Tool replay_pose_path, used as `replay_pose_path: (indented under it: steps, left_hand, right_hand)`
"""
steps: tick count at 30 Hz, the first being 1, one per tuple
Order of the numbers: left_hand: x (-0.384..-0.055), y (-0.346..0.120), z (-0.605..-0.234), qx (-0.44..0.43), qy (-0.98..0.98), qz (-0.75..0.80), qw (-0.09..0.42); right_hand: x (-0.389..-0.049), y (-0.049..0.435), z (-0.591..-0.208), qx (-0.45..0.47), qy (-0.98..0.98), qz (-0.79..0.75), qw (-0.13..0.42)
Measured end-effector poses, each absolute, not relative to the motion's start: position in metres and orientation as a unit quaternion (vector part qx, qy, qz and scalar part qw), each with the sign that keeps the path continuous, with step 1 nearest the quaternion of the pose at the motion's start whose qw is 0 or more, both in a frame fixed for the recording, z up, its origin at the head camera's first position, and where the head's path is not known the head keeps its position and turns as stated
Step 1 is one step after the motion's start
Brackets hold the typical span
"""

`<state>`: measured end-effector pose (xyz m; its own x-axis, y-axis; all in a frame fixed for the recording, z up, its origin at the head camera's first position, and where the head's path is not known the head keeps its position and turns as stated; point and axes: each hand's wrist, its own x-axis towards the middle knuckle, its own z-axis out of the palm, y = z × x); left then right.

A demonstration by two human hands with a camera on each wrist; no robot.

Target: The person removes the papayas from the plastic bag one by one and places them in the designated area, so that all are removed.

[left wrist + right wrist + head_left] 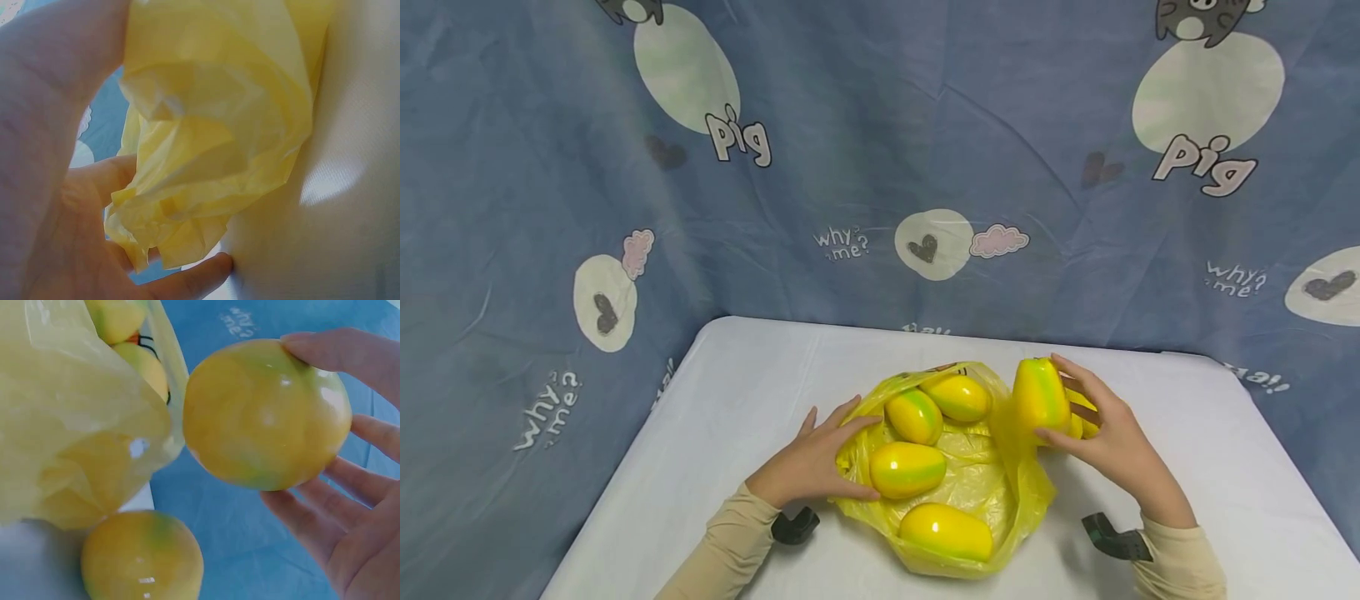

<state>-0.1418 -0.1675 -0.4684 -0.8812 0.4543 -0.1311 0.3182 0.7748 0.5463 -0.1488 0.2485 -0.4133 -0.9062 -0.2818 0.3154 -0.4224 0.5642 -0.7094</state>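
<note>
My right hand (1112,433) grips a yellow mango with green streaks (1042,395) beside the bag's right rim, thumb on one side and fingers on the other. In the right wrist view this mango (265,415) is raised above a second mango (144,559). That second one lies outside the bag, partly hidden behind my right hand in the head view. Several mangoes (908,469) lie inside a wide-mouthed yellow plastic bag (973,467). My left hand (812,462) rests against the bag's left side with fingers spread. Crumpled bag plastic (187,206) sits before its palm in the left wrist view.
The bag stands on a white-covered table (760,375). A blue printed cloth (865,167) hangs behind the table and along its left side. Dark wrist devices (1116,539) sit at both sleeves.
</note>
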Motion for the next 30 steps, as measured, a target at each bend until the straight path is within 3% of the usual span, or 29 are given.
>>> replay_pose_path:
  steps: [30]
  left_hand:
    - [-0.142,-0.168,-0.467,0.207,0.934,0.262,0.129]
  right_hand:
    - [-0.151,0.305,-0.411,0.099,-0.89,0.428,0.123]
